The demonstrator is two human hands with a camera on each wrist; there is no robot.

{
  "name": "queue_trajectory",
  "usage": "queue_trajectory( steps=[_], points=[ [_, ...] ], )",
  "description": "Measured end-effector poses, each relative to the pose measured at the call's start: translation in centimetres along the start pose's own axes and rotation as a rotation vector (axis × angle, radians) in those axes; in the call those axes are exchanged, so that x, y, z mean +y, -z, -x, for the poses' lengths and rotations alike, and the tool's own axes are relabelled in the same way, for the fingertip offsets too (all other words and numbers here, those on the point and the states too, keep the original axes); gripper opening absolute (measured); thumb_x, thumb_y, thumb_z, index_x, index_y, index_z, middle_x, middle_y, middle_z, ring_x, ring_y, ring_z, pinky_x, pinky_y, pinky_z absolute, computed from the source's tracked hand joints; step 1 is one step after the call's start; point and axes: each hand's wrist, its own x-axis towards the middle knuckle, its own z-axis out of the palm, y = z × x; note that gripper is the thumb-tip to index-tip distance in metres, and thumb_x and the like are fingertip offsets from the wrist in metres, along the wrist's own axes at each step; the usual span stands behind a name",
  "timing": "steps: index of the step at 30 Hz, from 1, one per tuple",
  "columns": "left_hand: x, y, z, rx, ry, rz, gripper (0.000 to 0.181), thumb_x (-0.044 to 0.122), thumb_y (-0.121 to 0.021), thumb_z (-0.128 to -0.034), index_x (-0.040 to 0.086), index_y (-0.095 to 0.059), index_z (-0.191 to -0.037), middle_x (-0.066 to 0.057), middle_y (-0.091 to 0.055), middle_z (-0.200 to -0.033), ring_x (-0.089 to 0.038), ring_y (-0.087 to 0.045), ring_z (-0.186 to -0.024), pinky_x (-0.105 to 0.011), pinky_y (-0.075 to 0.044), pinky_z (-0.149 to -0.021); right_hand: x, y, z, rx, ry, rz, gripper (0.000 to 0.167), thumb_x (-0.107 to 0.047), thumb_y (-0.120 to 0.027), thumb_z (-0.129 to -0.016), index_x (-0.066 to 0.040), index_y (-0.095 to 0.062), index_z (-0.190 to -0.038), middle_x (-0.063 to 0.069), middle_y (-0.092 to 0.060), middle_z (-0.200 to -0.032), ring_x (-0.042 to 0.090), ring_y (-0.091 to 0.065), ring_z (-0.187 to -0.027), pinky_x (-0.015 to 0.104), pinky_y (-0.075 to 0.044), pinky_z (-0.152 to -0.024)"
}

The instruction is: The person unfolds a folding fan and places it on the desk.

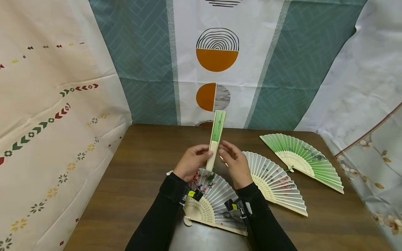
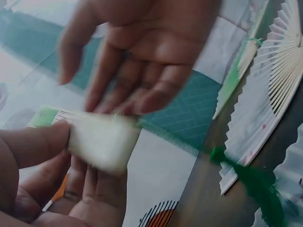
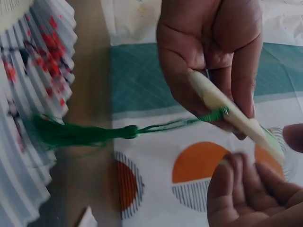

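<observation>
A folded hand fan (image 1: 216, 130) with green leaf and pale ribs stands nearly upright over the table. My left hand (image 1: 193, 162) pinches its pale ribs between thumb and fingers. From the fan's lower end hangs a green tassel (image 3: 85, 132). My right hand (image 1: 237, 165) is close by on the right, fingers relaxed and bent a little; in the right wrist view its fingertips are near the fan, and whether they touch it I cannot tell. Beneath both hands lies a spread white fan (image 1: 224, 195) with red blossoms, partly covered by the left hand and the right forearm.
Another spread white fan (image 1: 273, 174) lies to the right on the brown table (image 1: 125, 195), and a spread green fan (image 1: 309, 153) is beyond it near the right edge. Patterned cloths (image 1: 150, 62) hang behind the table and at its sides.
</observation>
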Motion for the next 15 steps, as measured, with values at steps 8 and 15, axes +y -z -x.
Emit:
queue_trajectory(
  steps=[8, 15],
  points=[
    [0.4, -0.9, 1.0, -0.139, 0.006, -0.126, 0.034, 0.003, -0.071, -0.1112, -0.008, -0.070, -0.143, -0.024, -0.081, -0.123, -0.014, -0.081, -0.090, -0.036, -0.074, -0.084, -0.4, 0.8, 0.1, 0.032, 0.048, 0.018, 0.034, -0.009, -0.069, -0.114, 0.002, -0.072, -0.146, 0.015, -0.079, -0.119, 0.008, -0.072, -0.092, 0.022, -0.064, -0.080],
    [1.5, -1.6, 0.3, -0.052, -0.006, -0.129, 0.035, 0.020, -0.068, -0.1171, -0.001, -0.072, -0.144, -0.021, -0.079, -0.126, -0.022, -0.083, -0.098, -0.046, -0.075, -0.087, -0.9, 1.5, -0.3, 0.014, 0.045, 0.038, 0.030, -0.008, -0.072, -0.112, 0.004, -0.075, -0.140, 0.023, -0.079, -0.116, 0.012, -0.074, -0.091, 0.024, -0.067, -0.080]
  ],
)
